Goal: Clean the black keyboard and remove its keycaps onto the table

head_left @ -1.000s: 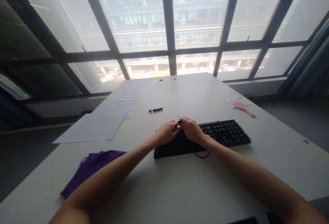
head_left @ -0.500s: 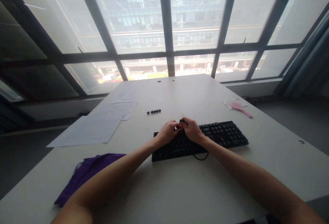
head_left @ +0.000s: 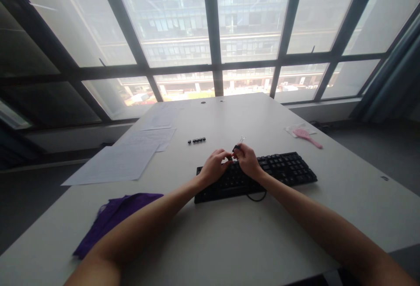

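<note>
A black keyboard point(head_left: 288, 168) lies at a slant on the white table, and both hands are above its upper left part. My right hand point(head_left: 248, 159) is closed round a keycap puller point(head_left: 236, 148), a dark handle with thin wire prongs pointing up and away. Close beside it, my left hand point(head_left: 215, 163) pinches a small black keycap point(head_left: 229, 158) between thumb and fingertips. Beyond the keyboard, several loose black keycaps point(head_left: 198, 140) stand in a short row, one slightly apart at the left. A black cable point(head_left: 257, 199) loops out at the keyboard's near edge.
Sheets of paper point(head_left: 114, 163) lie along the table's left side. A folded purple cloth point(head_left: 114, 216) is near my left forearm. To the right, a pink hairbrush point(head_left: 306, 137) rests partly on a clear wrapper point(head_left: 293, 129). Large windows stand behind the table.
My right hand has drawn slightly up and right with the keycap puller, apart from my left fingers. The keycap now shows in my left fingertips.
</note>
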`<state>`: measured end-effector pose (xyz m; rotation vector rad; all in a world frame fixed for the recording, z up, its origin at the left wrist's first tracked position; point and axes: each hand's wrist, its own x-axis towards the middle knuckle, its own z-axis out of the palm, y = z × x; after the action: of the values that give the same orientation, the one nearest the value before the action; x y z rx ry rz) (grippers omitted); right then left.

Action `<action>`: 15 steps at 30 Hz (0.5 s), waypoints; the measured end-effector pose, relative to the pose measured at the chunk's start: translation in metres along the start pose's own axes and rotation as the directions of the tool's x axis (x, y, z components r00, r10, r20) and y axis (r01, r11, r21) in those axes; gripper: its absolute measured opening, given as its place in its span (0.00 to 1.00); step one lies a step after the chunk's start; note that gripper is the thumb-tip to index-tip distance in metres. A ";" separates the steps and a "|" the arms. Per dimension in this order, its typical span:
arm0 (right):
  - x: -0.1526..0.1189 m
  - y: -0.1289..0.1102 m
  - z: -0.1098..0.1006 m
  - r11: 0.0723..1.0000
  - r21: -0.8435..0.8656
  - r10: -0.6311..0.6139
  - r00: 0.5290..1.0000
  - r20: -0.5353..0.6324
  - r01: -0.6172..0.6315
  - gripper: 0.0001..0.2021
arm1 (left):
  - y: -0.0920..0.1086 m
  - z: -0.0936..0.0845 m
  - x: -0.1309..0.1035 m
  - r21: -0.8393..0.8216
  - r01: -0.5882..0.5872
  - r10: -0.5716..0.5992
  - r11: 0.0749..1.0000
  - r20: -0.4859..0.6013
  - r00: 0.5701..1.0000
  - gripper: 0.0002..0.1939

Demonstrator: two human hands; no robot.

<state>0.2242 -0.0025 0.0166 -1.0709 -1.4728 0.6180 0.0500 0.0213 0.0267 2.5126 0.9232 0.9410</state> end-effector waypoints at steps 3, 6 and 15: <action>-0.002 -0.003 0.001 0.996 -0.081 -0.048 0.999 0.010 0.048 0.09 | 0.001 0.000 0.000 0.002 0.018 -0.017 1.000 -0.033 0.999 0.11; -0.004 -0.004 0.002 0.981 -0.174 -0.089 0.996 0.021 0.091 0.09 | 0.003 0.000 -0.001 0.007 0.013 -0.013 1.000 -0.075 0.997 0.14; -0.002 -0.004 0.001 0.984 -0.179 0.014 0.999 -0.042 -0.022 0.10 | 0.010 -0.003 -0.004 0.154 -0.080 0.082 0.985 -0.013 0.997 0.13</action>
<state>0.2225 -0.0059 0.0185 -1.2306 -1.5059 0.4793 0.0506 0.0119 0.0316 2.6927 0.9383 0.9532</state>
